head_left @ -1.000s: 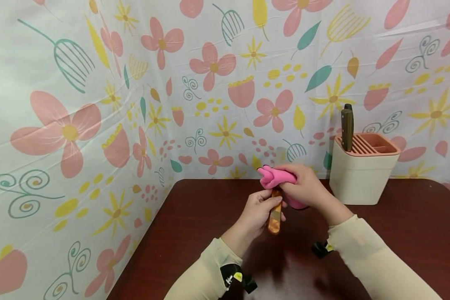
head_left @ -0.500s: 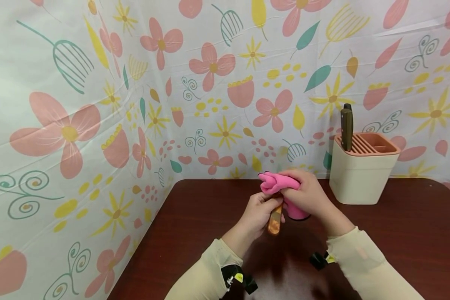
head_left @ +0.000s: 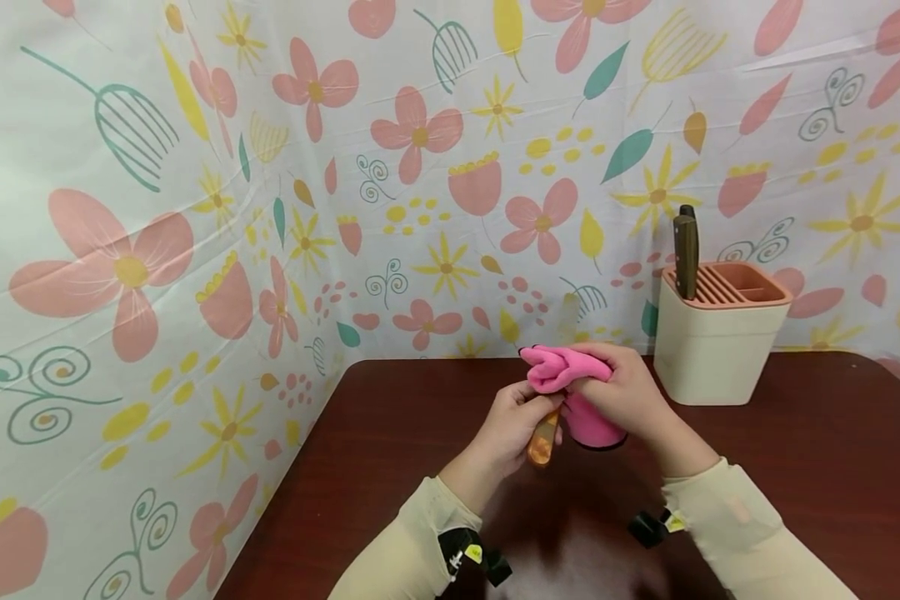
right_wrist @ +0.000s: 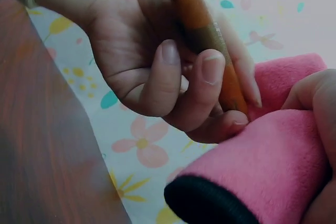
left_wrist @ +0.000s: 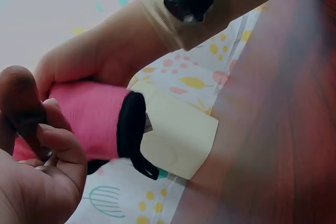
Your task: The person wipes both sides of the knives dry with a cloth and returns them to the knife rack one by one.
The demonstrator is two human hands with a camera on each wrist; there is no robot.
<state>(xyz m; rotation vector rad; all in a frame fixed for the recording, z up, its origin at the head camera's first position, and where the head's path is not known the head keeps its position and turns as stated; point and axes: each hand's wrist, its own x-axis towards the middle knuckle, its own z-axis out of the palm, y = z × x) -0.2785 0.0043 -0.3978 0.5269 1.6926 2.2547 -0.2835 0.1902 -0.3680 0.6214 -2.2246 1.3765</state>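
Observation:
Over the table, my left hand [head_left: 506, 425] grips the orange-brown marbled handle [head_left: 543, 440] of what looks like a knife, tilted toward me. Its blade end is hidden by a folded pink cloth [head_left: 562, 369] with a dark edge. Just to the right, my right hand [head_left: 626, 392] grips that cloth, wrapped about the part beyond the handle. In the right wrist view, the left fingers [right_wrist: 207, 74] curl round the handle, which shows a darker band. From the left wrist, the cloth [left_wrist: 92, 119] hangs as a loose roll with a black rim.
A cream knife holder [head_left: 720, 350] with an orange slotted top stands at the back right of the dark red-brown table [head_left: 390, 467]. Dark-handled knives [head_left: 686, 254] stand in its slots. A floral sheet [head_left: 450, 225] hangs behind and to the left.
My right hand and the cloth have moved slightly down and to the right, and more of the cloth's hanging part shows. My left hand keeps its hold on the handle.

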